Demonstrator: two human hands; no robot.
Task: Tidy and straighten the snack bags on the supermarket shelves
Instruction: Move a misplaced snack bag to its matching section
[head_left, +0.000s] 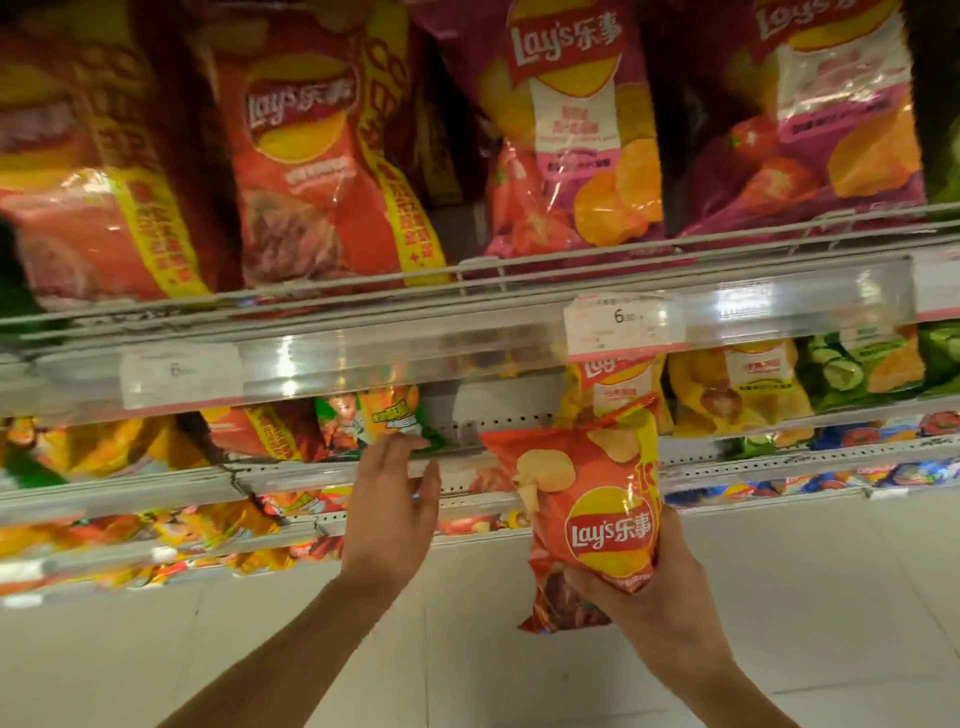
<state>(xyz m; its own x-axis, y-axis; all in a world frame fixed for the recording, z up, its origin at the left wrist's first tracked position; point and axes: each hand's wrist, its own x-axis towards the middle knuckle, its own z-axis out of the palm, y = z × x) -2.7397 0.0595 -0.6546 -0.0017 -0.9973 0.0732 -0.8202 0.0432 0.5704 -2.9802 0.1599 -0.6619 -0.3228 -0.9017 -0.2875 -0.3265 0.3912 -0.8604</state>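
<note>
My right hand (660, 587) grips a small red Lay's bag (587, 514) by its lower end, holding it upright in front of the second shelf. My left hand (389, 509) reaches with straight fingers toward that shelf's front edge, fingertips just below a small green-and-orange snack bag (379, 415). A bare gap (498, 410) in the second shelf's row sits between that bag and a yellow Lay's bag (618, 384). Large red Lay's bags (322, 156) and magenta Lay's bags (571, 130) stand on the top shelf.
A clear price rail with a white tag (618, 322) runs along the top shelf's front. Yellow and green bags (857, 369) fill the second shelf at right. Lower shelves (156, 530) carry more mixed bags. Pale floor tiles (467, 649) lie below.
</note>
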